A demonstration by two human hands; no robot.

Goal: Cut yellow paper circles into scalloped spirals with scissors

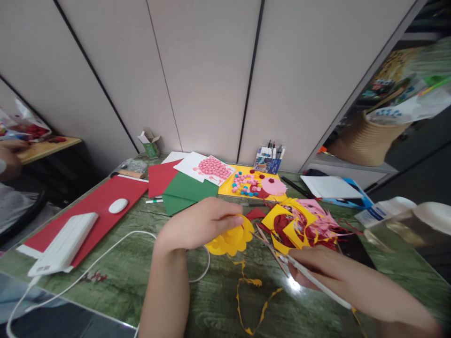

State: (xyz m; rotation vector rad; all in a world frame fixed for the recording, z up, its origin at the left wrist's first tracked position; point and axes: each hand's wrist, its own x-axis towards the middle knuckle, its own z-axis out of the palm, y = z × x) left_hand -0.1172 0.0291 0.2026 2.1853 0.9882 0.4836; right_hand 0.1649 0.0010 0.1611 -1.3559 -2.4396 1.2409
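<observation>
Pinched in my left hand [206,220] is a yellow paper flower [229,239] with a scalloped edge. To its right, my right hand [313,265] is closed around a pair of scissors [272,249]. Their blades are spread and point up and left toward the flower, a small gap away. A long white strip [320,281] runs across the right hand; I cannot tell whether it belongs to the scissors. Thin yellow paper trimmings [240,300] lie on the table below the flower. Behind my right hand is a heap of yellow, red and pink paper scraps [296,220].
The green table [211,305] carries red paper [95,216], a white power bank [65,244] with a cable, green sheets [188,190], a card with pink dots [214,170], a yellow sheet with pompoms [225,188] and a pen pack [269,157]. Bottles [398,230] stand right. Another person's hand [14,148] shows left.
</observation>
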